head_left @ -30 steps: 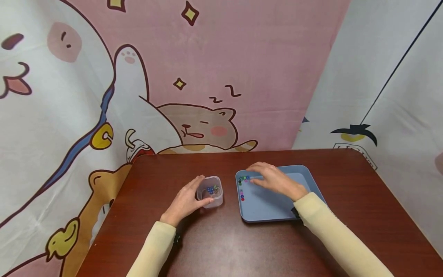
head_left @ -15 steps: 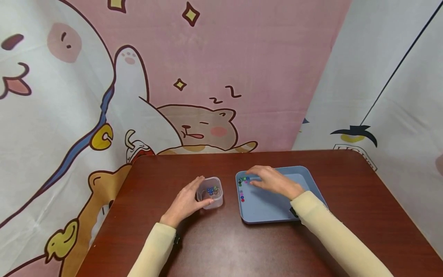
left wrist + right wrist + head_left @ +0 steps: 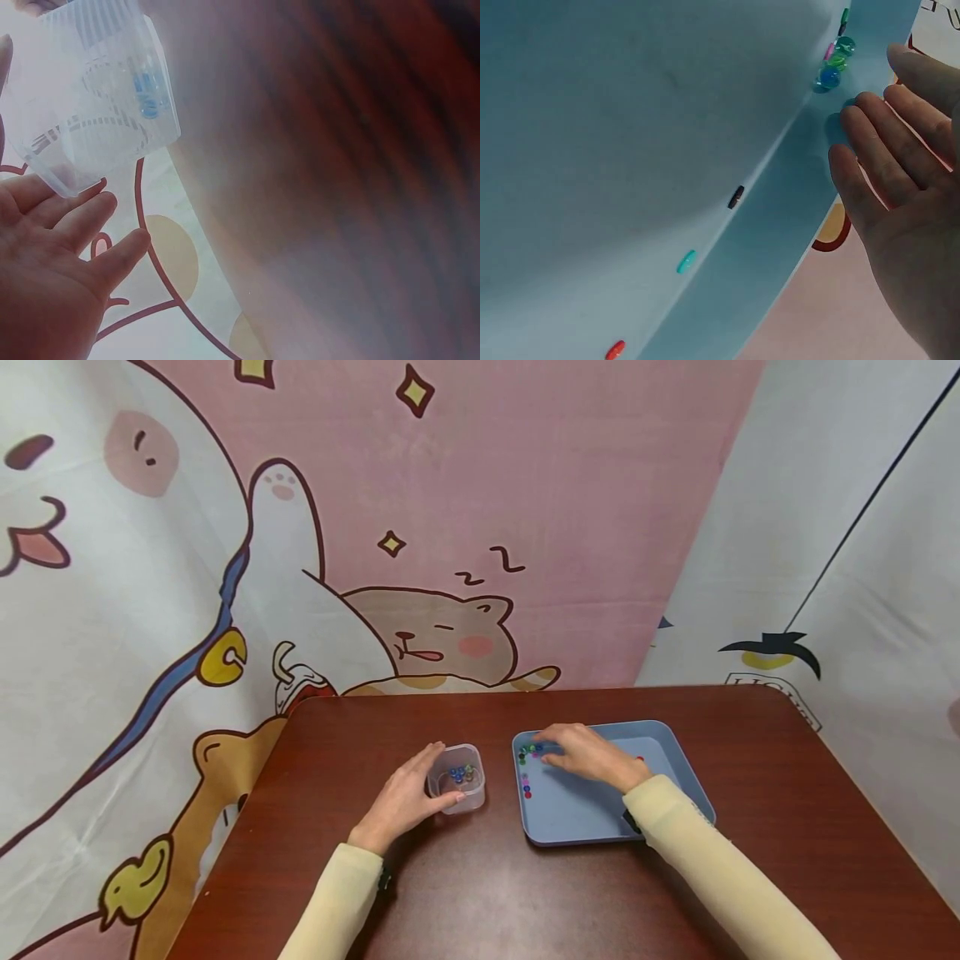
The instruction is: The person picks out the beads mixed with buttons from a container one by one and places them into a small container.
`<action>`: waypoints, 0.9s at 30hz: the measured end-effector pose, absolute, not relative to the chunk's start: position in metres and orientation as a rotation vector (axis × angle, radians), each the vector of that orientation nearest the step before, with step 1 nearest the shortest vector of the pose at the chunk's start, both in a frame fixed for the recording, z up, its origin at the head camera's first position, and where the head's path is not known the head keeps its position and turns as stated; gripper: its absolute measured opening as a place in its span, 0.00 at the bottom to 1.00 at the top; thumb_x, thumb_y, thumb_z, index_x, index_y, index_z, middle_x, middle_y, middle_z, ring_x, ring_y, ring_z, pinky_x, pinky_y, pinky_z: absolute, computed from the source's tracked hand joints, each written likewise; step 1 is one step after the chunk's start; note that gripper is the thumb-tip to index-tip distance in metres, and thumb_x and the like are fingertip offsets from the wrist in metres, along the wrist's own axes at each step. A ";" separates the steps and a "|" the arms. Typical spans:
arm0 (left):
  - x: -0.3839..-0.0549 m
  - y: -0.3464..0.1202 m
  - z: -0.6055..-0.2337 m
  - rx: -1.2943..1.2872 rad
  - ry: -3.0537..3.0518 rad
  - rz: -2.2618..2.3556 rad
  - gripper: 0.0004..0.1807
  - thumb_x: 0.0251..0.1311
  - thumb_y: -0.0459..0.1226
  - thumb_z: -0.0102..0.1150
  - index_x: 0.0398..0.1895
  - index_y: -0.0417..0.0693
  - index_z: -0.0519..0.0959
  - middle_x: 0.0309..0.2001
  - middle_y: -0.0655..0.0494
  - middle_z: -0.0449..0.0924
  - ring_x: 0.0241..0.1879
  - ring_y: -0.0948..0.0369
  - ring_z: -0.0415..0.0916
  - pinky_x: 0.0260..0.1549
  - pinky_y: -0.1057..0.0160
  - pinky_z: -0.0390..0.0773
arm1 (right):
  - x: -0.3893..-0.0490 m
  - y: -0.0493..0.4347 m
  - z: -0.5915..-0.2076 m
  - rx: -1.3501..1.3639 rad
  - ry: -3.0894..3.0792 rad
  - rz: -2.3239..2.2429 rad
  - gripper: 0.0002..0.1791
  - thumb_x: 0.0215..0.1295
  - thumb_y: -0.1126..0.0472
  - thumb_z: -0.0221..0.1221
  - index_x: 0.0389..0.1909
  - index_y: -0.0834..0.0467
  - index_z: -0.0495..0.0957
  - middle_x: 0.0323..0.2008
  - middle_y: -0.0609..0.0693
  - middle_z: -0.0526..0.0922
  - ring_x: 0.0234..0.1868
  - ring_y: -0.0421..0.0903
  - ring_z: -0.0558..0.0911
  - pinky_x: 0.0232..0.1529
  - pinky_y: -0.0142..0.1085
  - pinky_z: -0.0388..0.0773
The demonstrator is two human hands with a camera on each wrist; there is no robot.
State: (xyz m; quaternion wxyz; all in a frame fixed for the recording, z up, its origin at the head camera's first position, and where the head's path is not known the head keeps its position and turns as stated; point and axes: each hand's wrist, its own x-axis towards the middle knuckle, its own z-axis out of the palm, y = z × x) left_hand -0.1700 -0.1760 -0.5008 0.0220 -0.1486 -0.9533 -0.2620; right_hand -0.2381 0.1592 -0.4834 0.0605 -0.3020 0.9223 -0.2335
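Note:
My left hand (image 3: 401,797) holds a small clear plastic box (image 3: 472,802), thumb at its front and fingers along its left side. Blue beads (image 3: 457,774) and a few paler ones lie inside. Above the blue tray (image 3: 577,818), my right hand (image 3: 588,756) hovers near the left end, its fingers loosely extended. Close to those fingertips, green and blue round beads (image 3: 829,77) cluster in the tray's corner; nothing shows in the hand. More small beads, pink, blue and red (image 3: 527,794), line the tray's left edge.
A dark bead (image 3: 736,197), a teal bead (image 3: 686,261) and a red bead (image 3: 615,350) lie spaced along the tray's far edge. Box and tray stand apart on the brown wooden table (image 3: 480,893). Behind it hangs a cartoon-printed cloth (image 3: 570,527).
My right hand has shifted slightly left and toward me over the tray, and a red bead now shows beyond its wrist. My left hand stays at the box.

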 end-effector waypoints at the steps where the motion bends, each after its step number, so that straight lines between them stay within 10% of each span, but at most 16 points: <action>1: -0.170 -0.176 -0.501 -0.463 -2.953 -0.812 0.54 0.50 0.68 0.65 0.76 0.51 0.63 0.74 0.45 0.64 0.70 0.46 0.67 0.65 0.42 0.70 | -0.238 0.159 -0.484 -0.908 2.793 -0.709 0.22 0.66 0.58 0.65 0.60 0.57 0.80 0.59 0.53 0.82 0.62 0.52 0.80 0.62 0.51 0.76; 27: -0.170 -0.175 -0.501 -0.467 -2.942 -0.824 0.54 0.50 0.68 0.66 0.76 0.51 0.63 0.74 0.45 0.64 0.70 0.47 0.68 0.65 0.42 0.71 | -0.242 0.157 -0.500 -0.997 2.818 -0.625 0.19 0.65 0.60 0.66 0.56 0.60 0.82 0.55 0.54 0.83 0.57 0.52 0.82 0.60 0.49 0.78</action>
